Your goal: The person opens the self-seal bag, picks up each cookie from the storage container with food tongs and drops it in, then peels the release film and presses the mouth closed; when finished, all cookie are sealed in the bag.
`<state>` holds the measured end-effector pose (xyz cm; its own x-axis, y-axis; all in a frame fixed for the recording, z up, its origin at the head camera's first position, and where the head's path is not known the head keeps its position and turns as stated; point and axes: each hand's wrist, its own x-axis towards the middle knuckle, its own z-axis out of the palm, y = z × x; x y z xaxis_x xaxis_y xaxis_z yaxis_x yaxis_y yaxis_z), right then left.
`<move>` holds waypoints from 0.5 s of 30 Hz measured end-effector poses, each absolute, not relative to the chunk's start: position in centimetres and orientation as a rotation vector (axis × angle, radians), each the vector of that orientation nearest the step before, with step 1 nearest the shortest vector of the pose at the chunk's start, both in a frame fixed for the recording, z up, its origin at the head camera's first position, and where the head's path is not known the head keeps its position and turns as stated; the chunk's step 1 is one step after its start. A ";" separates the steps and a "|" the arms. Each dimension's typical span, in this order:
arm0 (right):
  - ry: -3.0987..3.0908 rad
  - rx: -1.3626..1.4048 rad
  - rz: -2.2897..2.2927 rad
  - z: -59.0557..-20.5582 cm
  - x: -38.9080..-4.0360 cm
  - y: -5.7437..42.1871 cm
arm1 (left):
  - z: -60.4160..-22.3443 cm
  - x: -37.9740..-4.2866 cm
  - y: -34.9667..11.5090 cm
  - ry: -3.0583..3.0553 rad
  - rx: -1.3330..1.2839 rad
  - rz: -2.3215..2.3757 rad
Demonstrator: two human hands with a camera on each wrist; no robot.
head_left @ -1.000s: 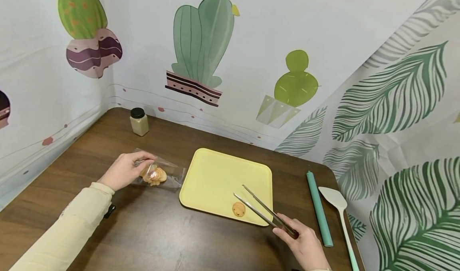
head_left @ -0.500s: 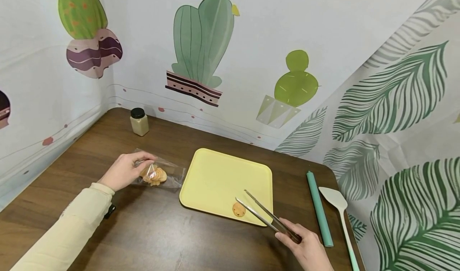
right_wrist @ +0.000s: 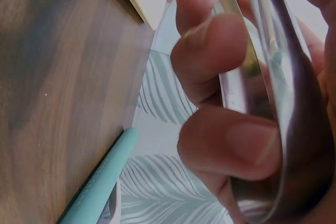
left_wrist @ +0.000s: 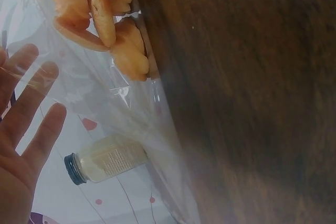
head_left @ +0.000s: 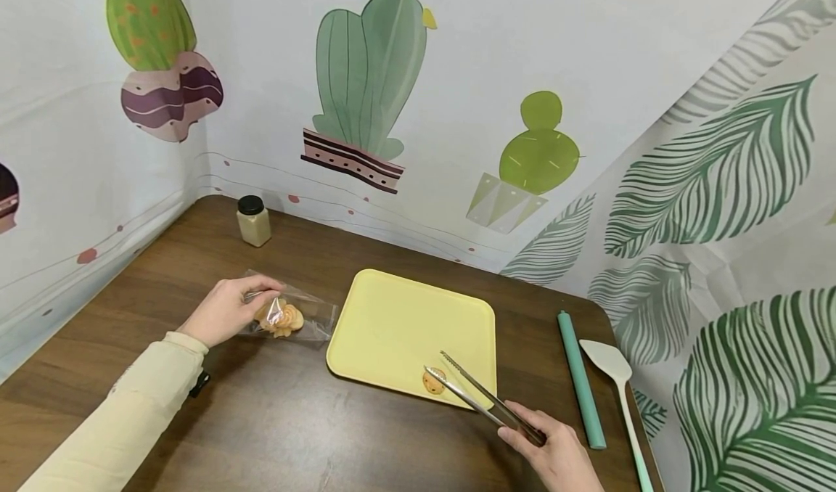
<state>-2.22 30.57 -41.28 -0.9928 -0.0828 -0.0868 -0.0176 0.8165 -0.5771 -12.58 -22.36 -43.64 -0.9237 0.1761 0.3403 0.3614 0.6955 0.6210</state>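
Note:
My left hand (head_left: 225,309) pinches the edge of a clear plastic bag (head_left: 320,319) left of the yellow tray (head_left: 405,318). Several golden cookies (left_wrist: 100,14) lie inside the bag; in the left wrist view the film stretches past the spread fingers (left_wrist: 44,129). In my right hand (head_left: 555,452) I hold metal tongs (head_left: 472,381), fingers wrapped around the arms near the bend. The tong tips are apart over the tray's near right part, and one arm overlaps a round cookie (head_left: 431,386) lying there alone.
Behind the bag stands a jar (head_left: 255,227) with a black lid. A teal rod (head_left: 580,376) and a white spatula (head_left: 607,361) with a mint handle lie along the table's right side. Printed cloth (head_left: 444,78) walls off the back and sides.
The tongs first drew slightly back to the right, then moved left and down, so one arm now overlaps the cookie on the tray. My left hand and the bag have stayed put.

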 end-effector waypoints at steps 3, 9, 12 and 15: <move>2.887 -0.085 -0.913 -41.3 -2.2 30.6 | -43.6 -12.5 -22.3 -2.654 -0.428 -1.060; 2.870 -0.104 -0.903 -41.5 -2.1 30.6 | -43.6 -12.5 -22.3 -2.665 -0.414 -1.062; 2.851 -0.099 -0.889 -41.5 -2.2 30.5 | -43.6 -12.5 -22.3 -2.675 -0.414 -1.068; 2.839 -0.088 -0.872 -41.5 -2.2 30.4 | -43.5 -12.5 -22.3 -2.685 -0.409 -1.076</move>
